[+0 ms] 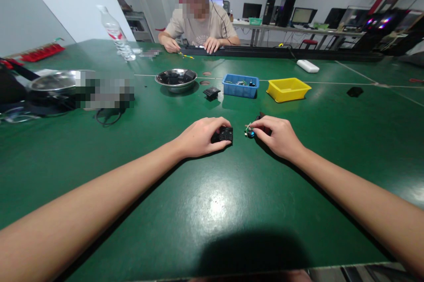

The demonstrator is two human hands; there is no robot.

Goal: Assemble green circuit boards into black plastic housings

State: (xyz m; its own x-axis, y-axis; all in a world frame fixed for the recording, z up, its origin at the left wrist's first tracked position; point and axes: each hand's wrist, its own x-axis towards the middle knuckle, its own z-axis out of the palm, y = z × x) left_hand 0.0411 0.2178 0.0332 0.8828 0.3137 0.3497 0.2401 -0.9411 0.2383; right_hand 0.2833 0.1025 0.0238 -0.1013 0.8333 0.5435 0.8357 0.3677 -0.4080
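Beyond the hands, a round polished steel bowl (176, 79) stands on the glossy green counter (212, 202), with a small black plastic block (211, 92) just to its right, then a blue rectangular plastic bin (240, 86) holding small parts and a yellow rectangular plastic tray (287, 89). A clear plastic water bottle (116, 34) stands far left. Across the counter another person's hands (191, 44) rest by a long black strip (281, 53).

The left hand (200, 137) curls closed over a small black boxy plastic part (224, 134), pressing it to the counter. The right hand (278, 135) pinches a small blue-and-black piece with thin wire leads (250, 132) between its fingertips, just right of the black part, apart from it.

Nothing lies between the two hands and the row of bins. The near counter is smooth and bare to its front edge.
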